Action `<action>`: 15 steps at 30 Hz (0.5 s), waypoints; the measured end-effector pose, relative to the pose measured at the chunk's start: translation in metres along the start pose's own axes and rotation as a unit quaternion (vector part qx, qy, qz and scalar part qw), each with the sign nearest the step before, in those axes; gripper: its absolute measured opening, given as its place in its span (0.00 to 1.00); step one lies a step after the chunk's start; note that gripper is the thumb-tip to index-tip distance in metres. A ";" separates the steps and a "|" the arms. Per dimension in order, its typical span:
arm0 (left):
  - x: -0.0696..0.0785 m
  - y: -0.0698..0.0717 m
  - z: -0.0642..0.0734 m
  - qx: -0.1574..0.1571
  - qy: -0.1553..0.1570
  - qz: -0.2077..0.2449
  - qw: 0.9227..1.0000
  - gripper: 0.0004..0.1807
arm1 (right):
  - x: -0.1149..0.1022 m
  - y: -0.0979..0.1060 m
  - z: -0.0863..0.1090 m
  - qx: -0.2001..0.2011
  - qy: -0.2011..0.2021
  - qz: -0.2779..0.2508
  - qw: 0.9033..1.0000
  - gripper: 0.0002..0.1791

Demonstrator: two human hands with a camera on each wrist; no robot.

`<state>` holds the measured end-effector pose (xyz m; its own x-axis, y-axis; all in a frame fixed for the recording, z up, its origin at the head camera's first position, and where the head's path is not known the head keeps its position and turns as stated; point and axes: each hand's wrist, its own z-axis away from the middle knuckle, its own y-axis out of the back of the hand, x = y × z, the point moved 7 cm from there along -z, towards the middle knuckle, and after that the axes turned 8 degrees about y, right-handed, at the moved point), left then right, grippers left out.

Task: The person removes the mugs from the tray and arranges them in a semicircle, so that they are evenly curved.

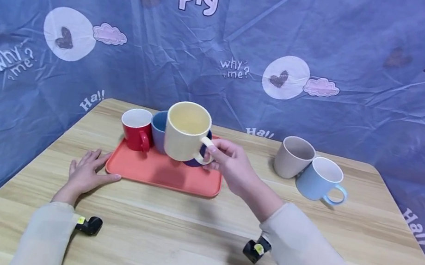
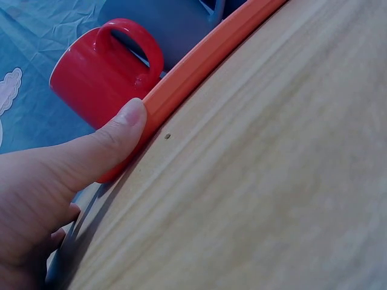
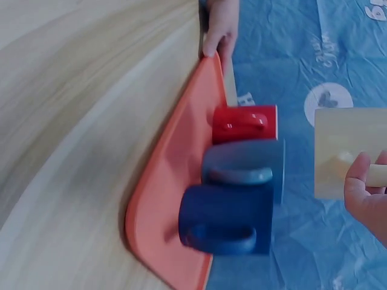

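My right hand grips a cream mug by its handle and holds it up over the orange-red tray. On that tray stand a red mug, a grey-blue mug and a dark blue mug, side by side along the back. In the head view the cream mug covers most of the dark blue one. My left hand lies at the tray's front left corner with its fingers spread. In the left wrist view its thumb touches the tray's rim.
Toward the back right of the wooden table, a taupe mug stands beside a light blue mug whose handle points right. A blue printed cloth hangs behind the table's far edge.
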<state>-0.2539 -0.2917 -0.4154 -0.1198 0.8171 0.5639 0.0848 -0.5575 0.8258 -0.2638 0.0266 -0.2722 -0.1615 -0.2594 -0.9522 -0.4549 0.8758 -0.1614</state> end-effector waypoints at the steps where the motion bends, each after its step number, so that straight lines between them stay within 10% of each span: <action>1: 0.000 0.000 0.000 0.000 0.000 0.000 1.000 0.48 | -0.002 0.004 0.002 -0.002 0.004 -0.001 1.000 0.08; 15: -0.001 -0.001 -0.001 -0.003 0.006 0.004 1.000 0.49 | -0.023 0.057 0.042 0.006 0.025 0.014 1.000 0.11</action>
<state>-0.2549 -0.2920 -0.4168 -0.1306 0.8107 0.5707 0.0800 -0.5652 0.8211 -0.2495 0.0996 -0.2701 -0.2175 -0.2537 -0.9425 -0.4397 0.8875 -0.1374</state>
